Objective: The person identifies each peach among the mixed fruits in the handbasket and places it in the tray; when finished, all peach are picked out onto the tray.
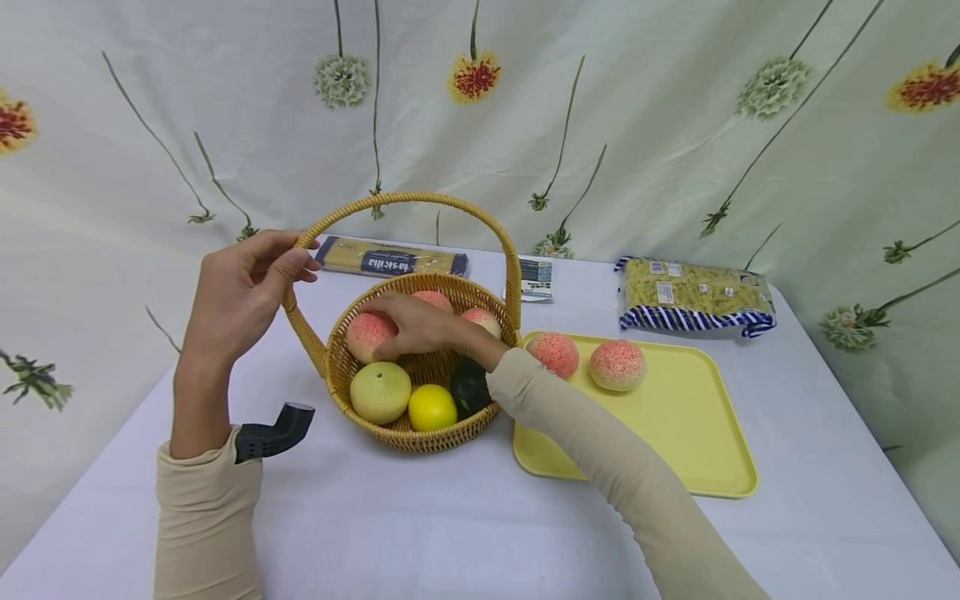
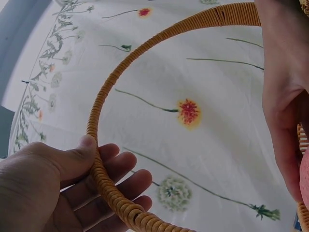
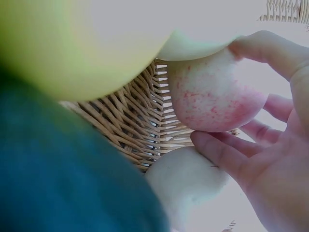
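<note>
A wicker basket [image 1: 431,440] with a tall arched handle [image 1: 420,197] stands on the white table. My left hand [image 1: 243,287] holds the handle's left side, thumb on one side and fingers behind it in the left wrist view. Inside the basket, my right hand [image 1: 416,323] grips a pink-speckled peach [image 3: 212,96] at the left wall, thumb and fingers on opposite sides. Near it lie a pale green round fruit [image 1: 380,392], a yellow fruit [image 1: 432,407] and a dark green fruit [image 1: 468,385], partly behind my sleeve. Two more peaches sit at the back, one of them farther right [image 1: 482,319].
A yellow tray [image 1: 675,433] to the right of the basket carries two peaches, one at its middle top [image 1: 618,365]. Along the back lie a spaghetti pack [image 1: 390,258], a small printed packet [image 1: 537,277] and a pasta bag [image 1: 693,293]. A flowered cloth hangs behind.
</note>
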`<act>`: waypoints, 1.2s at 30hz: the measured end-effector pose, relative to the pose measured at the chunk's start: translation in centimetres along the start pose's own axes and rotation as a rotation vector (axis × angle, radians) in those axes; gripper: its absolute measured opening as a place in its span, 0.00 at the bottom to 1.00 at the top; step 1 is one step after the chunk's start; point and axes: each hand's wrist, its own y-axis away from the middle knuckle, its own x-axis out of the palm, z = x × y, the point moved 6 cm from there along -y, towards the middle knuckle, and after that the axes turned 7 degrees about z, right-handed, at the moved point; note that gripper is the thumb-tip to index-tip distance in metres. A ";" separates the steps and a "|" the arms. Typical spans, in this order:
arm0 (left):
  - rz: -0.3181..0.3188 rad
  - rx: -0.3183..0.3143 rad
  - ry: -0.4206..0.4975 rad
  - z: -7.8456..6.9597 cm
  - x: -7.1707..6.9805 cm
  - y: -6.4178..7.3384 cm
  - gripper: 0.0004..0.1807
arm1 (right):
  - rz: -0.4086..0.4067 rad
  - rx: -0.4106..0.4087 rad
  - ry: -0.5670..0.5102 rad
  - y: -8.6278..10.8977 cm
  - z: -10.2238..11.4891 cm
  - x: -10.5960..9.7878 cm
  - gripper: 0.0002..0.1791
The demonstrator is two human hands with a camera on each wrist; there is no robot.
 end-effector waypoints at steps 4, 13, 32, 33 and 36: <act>0.003 0.001 0.004 0.0 0.0 0.0 0.14 | -0.014 -0.009 -0.021 0.1 0.1 -0.2 0.38; 0.002 -0.004 0.001 0.0 0.0 0.0 0.13 | -0.029 -0.037 -0.064 0.4 0.5 -0.5 0.36; 0.005 -0.001 -0.006 0.0 0.0 0.0 0.14 | -0.029 -0.140 -0.118 1.4 2.5 -1.6 0.36; 0.004 0.001 -0.005 0.0 -0.1 0.0 0.14 | -0.033 -0.142 -0.115 1.6 2.6 -1.7 0.36; 0.005 0.007 -0.006 0.0 0.0 0.0 0.14 | -0.039 -0.135 -0.107 2.1 2.9 -1.8 0.37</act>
